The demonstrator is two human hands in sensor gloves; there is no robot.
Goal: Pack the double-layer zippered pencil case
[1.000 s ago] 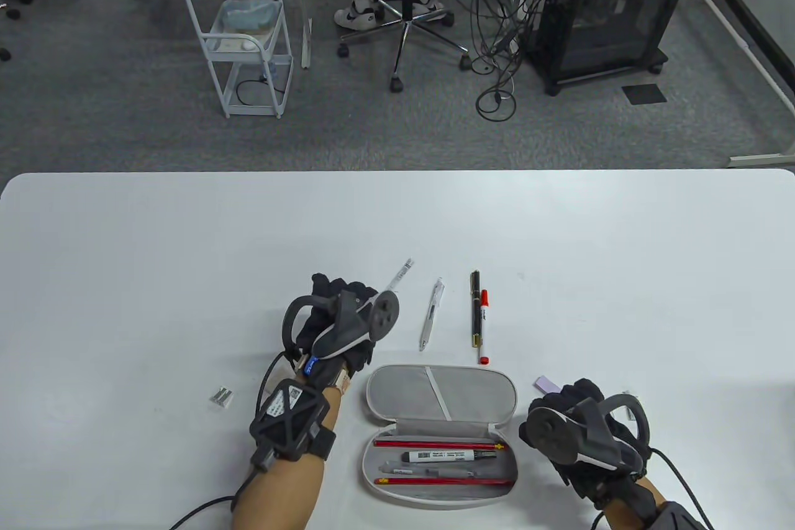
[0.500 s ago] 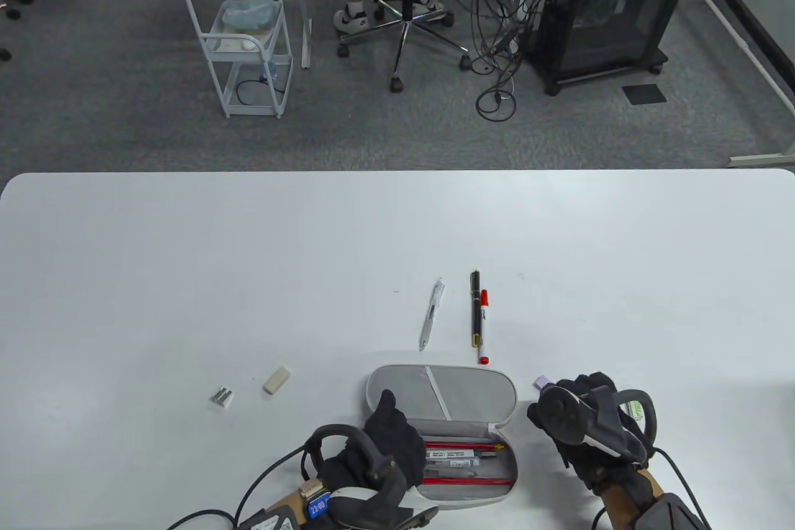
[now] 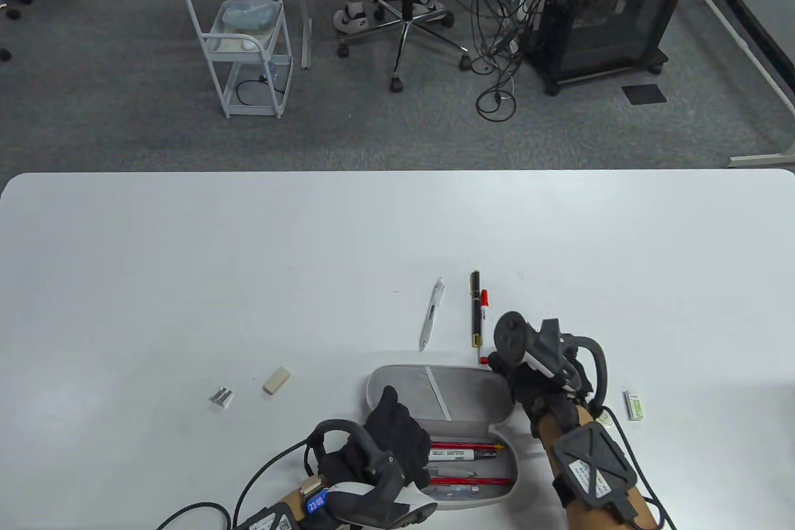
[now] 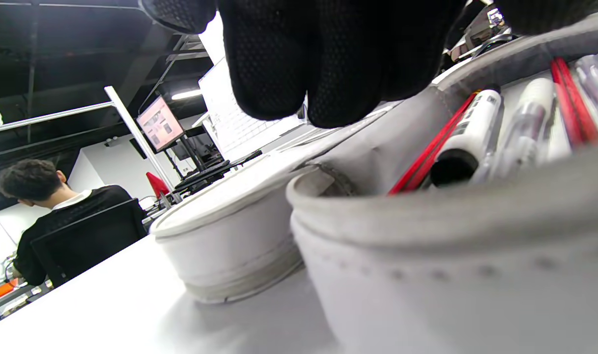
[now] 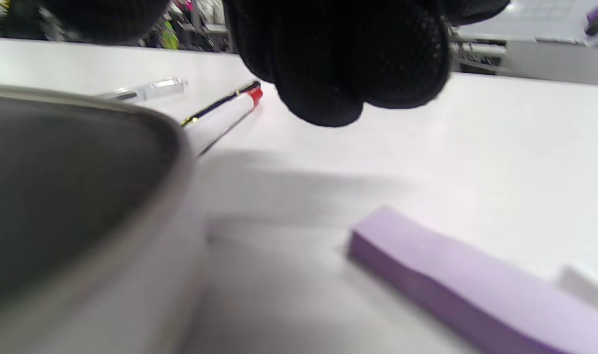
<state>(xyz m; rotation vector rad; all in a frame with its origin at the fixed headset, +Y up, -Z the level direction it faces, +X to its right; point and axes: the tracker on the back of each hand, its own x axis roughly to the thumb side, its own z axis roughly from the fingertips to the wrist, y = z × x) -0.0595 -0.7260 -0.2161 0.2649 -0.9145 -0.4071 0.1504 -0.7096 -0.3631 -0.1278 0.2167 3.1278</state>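
I saw L hand [image 3: 397, 440] resting over the left end of the pencil case [image 3: 442, 437] tray, near tabletop [image 3: 186, 256] edge; its fingers [image 4: 299, 64] hung curled above the tray, couldn't tell if gripping anything. Tray held red pencils [image 3: 472, 481] and a white marker [image 3: 463, 451]. Lid lay flat behind. R hand [image 3: 537, 378] was at lid's right corner, fingers [image 5: 348, 59] curled, grip unclear. Purple pad [image 5: 470, 290] lay just beside it. Farther: red-capped marker [image 3: 482, 319], black pen [image 3: 476, 308], clear pen [image 3: 431, 322].
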